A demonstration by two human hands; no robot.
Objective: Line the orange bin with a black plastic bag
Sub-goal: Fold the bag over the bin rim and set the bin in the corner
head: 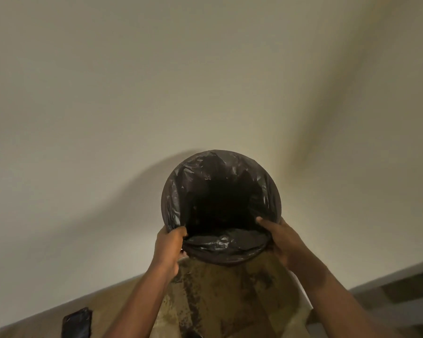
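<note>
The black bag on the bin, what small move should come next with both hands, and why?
Probably tug the near edge down and smooth it. The black bag already wraps the whole rim, hiding the bin's colour, and the left hand and right hand grip its bunched near fold.

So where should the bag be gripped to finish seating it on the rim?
Probably at the near edge of the bag, from the person's side, left hand and right hand flanking it: there the plastic sags inward in a loose fold, while the far edge already wraps the rim.

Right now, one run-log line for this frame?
bag: over rim | left hand: gripping edge | right hand: gripping edge | bin: hidden
</note>
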